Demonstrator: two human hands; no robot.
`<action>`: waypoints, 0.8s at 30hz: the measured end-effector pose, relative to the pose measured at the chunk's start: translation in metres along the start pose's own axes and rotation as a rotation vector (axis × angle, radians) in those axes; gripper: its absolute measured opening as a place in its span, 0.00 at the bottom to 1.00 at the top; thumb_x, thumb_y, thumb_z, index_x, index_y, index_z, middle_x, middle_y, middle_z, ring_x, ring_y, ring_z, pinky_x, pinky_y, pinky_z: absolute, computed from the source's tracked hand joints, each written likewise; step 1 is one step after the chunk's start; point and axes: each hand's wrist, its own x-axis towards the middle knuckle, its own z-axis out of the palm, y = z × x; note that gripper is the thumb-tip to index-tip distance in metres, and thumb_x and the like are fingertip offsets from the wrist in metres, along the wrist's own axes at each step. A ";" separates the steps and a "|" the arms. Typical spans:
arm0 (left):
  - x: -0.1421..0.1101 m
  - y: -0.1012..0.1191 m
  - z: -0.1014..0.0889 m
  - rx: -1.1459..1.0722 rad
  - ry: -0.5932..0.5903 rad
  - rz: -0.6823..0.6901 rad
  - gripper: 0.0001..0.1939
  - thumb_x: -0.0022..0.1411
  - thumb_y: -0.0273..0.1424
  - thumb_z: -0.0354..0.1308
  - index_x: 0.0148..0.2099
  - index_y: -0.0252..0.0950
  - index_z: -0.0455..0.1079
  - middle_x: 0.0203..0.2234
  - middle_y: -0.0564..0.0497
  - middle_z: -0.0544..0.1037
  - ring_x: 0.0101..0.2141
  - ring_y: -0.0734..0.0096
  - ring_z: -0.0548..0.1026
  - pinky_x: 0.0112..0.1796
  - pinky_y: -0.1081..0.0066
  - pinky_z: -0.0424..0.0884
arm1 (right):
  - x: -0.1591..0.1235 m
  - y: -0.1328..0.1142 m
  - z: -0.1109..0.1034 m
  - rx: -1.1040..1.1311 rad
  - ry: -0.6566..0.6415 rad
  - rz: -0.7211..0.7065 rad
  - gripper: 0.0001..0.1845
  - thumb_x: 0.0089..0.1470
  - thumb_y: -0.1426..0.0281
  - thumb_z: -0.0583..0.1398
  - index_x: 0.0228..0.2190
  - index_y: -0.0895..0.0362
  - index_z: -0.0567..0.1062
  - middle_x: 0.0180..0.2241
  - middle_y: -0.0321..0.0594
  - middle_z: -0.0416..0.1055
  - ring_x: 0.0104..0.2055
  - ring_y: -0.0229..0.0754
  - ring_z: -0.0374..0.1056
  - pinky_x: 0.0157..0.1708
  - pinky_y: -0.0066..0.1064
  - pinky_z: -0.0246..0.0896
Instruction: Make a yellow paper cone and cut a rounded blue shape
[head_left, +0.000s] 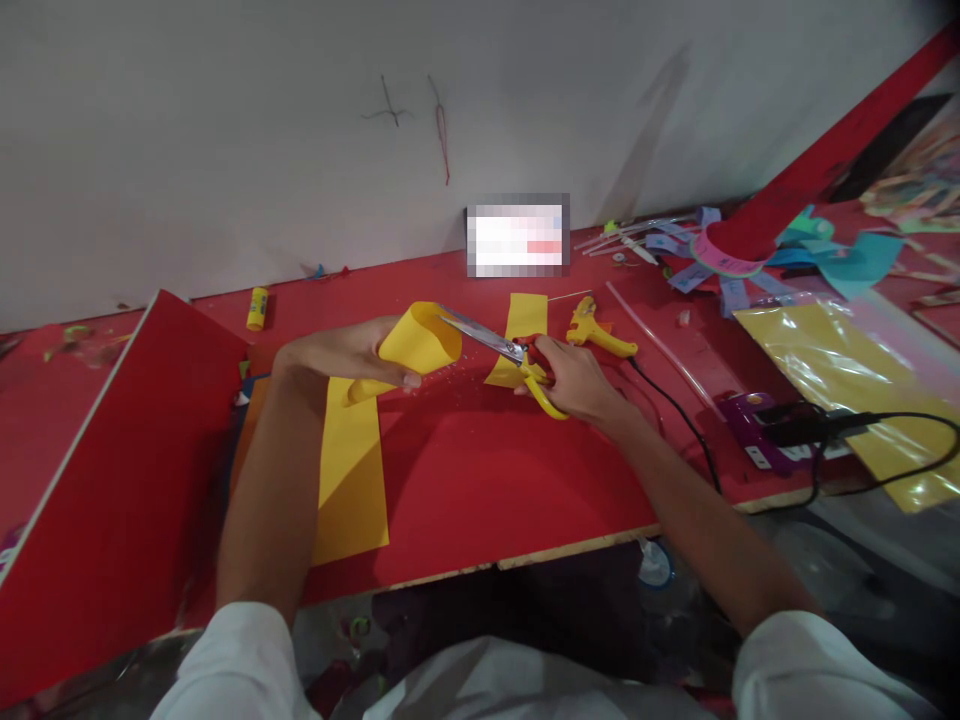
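Bent over a red counter point(487, 480), a person in white sleeves point(244, 655) works yellow paper with both hands. The left hand point(356, 348) is closed around a curled yellow sheet point(421, 340), thumb along its lower edge, the paper bowed into a loop. The right hand point(574, 378) grips scissors point(499, 342) by the red and yellow handles, fingers wrapped round them, with the blades pointing left to the sheet's upper edge; whether the metal touches the paper is unclear.

Pale specks lie on the counter between the hands. A smaller yellow piece point(527, 312) rests beneath and beyond the scissors, just left of the right hand, while a long yellow strip point(354, 490) extends from below the left hand toward the person, partly covered by the forearm.

Just beyond the right hand lies a yellow glue gun point(598, 330), its black cord running back to the right. Farther right sit a purple item point(742, 425) and a glossy yellow packet point(825, 370). To the left of the left hand and beyond it stands a yellow glue stick point(257, 309); nearer the person on that side, a large red board point(127, 480) leans at a slant.
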 end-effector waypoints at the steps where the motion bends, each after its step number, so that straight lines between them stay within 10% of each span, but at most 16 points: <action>1: 0.001 -0.001 0.000 -0.017 -0.019 -0.008 0.19 0.61 0.44 0.73 0.38 0.35 0.72 0.28 0.54 0.75 0.27 0.77 0.72 0.29 0.78 0.71 | 0.000 0.000 0.001 -0.004 0.007 -0.001 0.21 0.60 0.50 0.63 0.40 0.54 0.70 0.35 0.46 0.77 0.36 0.51 0.73 0.32 0.34 0.50; 24: 0.014 -0.002 0.008 -0.096 -0.156 0.016 0.21 0.60 0.41 0.74 0.49 0.37 0.75 0.31 0.51 0.79 0.29 0.71 0.77 0.30 0.75 0.74 | -0.003 0.003 0.003 -0.007 0.058 -0.057 0.21 0.59 0.49 0.64 0.36 0.53 0.69 0.34 0.46 0.77 0.35 0.50 0.73 0.34 0.34 0.53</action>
